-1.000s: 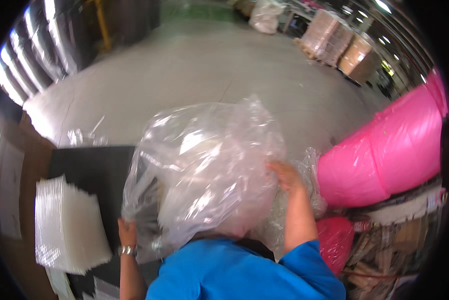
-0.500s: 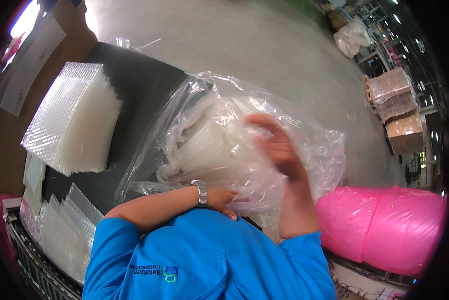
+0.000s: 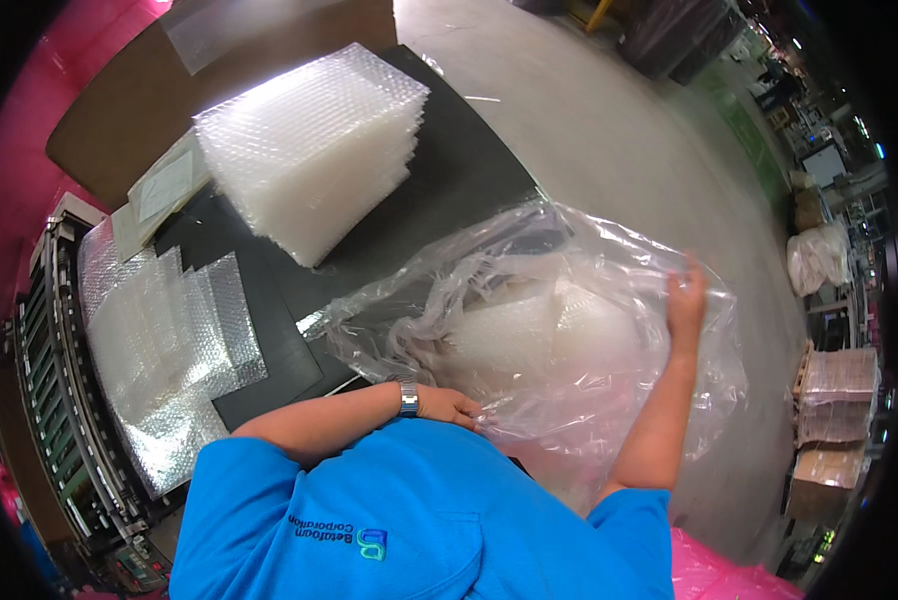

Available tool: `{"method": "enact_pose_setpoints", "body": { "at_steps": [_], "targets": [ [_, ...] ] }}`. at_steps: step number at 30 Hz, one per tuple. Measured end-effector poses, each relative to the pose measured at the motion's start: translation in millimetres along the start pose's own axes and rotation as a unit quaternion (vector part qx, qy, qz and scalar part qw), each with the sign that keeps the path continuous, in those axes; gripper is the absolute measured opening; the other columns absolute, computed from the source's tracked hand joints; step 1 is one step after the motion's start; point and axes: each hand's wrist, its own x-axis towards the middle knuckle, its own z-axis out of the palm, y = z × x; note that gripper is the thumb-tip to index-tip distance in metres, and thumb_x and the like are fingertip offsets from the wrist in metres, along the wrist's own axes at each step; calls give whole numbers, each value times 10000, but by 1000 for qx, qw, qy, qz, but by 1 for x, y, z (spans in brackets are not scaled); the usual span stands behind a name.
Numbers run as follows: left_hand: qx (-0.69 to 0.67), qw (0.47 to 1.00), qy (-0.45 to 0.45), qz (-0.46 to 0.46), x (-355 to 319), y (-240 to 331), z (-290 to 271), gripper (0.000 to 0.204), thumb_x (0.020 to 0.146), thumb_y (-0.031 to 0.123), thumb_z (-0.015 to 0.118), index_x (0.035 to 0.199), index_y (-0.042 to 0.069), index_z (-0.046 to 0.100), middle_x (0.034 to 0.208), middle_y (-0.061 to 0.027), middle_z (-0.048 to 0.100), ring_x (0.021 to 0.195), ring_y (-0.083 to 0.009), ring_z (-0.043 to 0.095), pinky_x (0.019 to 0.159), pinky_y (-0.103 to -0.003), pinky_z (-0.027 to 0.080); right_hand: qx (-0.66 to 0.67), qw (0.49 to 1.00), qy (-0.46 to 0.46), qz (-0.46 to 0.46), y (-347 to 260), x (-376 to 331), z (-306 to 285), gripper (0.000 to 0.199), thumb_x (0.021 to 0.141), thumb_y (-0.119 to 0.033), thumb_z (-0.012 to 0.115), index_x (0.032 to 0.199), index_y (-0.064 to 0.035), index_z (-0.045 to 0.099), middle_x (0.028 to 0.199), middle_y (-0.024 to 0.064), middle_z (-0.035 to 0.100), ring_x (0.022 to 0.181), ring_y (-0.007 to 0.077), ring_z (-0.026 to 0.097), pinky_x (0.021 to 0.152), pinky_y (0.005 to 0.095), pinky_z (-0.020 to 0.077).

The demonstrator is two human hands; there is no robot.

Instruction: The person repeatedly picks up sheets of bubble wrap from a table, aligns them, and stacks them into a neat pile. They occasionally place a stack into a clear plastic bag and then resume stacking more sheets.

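Observation:
A large clear plastic bag [image 3: 569,390] lies spread over the near right part of the dark table, with whitish bubble wrap sheets [image 3: 539,330] bunched inside. Close to my body, my left hand [image 3: 449,405] is closed on the bag's near edge. Farther out at the right, my right hand [image 3: 686,295] has its fingers closed on the bag's upper right film, arm stretched forward. A tall stack of bubble wrap pouches [image 3: 314,140] stands on the table to the left, apart from both hands.
Loose bubble wrap pouches [image 3: 169,350] overlap at the table's left side, beside a roller conveyor [image 3: 69,390]. A brown cardboard panel [image 3: 119,120] rises behind the stack. A pink wrapped roll [image 3: 719,575] lies at lower right. Wrapped pallets [image 3: 839,395] stand far right.
My right hand has moved outward to the right and taken hold of the bag's film. My left hand stays at the near edge. The view has turned to the left.

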Motion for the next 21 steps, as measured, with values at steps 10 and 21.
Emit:
{"method": "enact_pose_setpoints", "body": {
  "at_steps": [10, 21],
  "targets": [
    [-20, 973, 229, -31, -131, -43, -19, 546, 884, 406, 437, 1334, 114, 332, 1331, -135, 389, 1239, -255, 352, 1021, -358, 272, -152, 846, -509, -52, -101, -93, 115, 433, 763, -331, 619, 1057, -19, 562, 1020, 175, 588, 944, 295, 564, 822, 359, 434],
    [-199, 853, 483, 15, -223, -182, 72, 458, 872, 347, 495, 1219, 49, 466, 1159, -131, 538, 1097, -231, 486, 920, -347, 373, 0, 650, -699, -298, -290, -162, 230, 392, 793, -321, 607, 1063, -41, 557, 913, 108, 614, 835, 241, 582, 755, 333, 452]
  ]
}}
